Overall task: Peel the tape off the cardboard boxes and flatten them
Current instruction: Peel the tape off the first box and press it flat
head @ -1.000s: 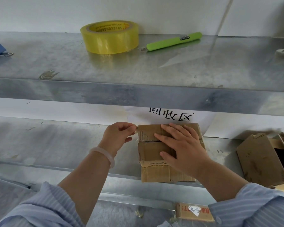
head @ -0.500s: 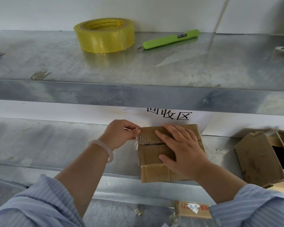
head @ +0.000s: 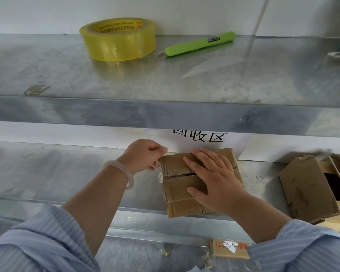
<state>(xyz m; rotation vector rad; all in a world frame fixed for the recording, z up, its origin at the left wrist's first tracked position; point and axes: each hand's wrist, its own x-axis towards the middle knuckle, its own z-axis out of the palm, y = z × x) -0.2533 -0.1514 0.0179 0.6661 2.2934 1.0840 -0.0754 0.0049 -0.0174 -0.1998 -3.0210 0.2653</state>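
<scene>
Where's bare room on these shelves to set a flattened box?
The lower shelf left of the left hand; upper shelf in front of the tape roll and green cutter. Crowded at right, around the taped box and open boxes.

At the middle of your frame, the white sign (head: 204,138) reads 回收区, its top cut by the shelf edge (head: 165,114). Look at the bottom: a white sticker (head: 229,247) on a cardboard piece (head: 216,250) shows handwritten 8391. The tape roll (head: 118,41) has core print too small to read.
</scene>
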